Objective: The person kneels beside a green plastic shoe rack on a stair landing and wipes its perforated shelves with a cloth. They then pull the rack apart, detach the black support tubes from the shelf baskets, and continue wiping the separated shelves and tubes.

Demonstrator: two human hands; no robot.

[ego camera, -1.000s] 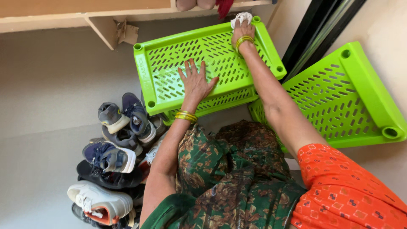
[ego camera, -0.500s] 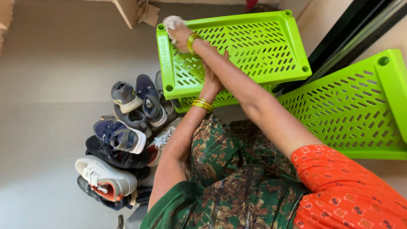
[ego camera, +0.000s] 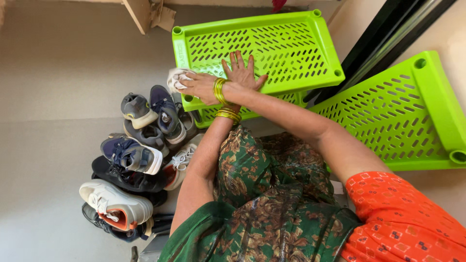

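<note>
A white cloth [ego camera: 175, 77] is clamped by the right hand [ego camera: 200, 87] at the frame's upper middle; the left hand [ego camera: 241, 73], fingers apart, is pressed on one of three green shelves [ego camera: 291, 43].

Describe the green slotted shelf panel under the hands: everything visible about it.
The green shelf panel is a bright lime rectangular tray, plastic by its look, with rows of slanted slots, a raised rim and round sockets at its corners. It lies flat on another like panel on the floor. The left hand presses flat on it; the right hand holds a white cloth at its near left edge.

Glossy green plastic shelf tray [ego camera: 291, 43], soft white cloth rag [ego camera: 175, 77], smooth matt floor [ego camera: 58, 87].
</note>
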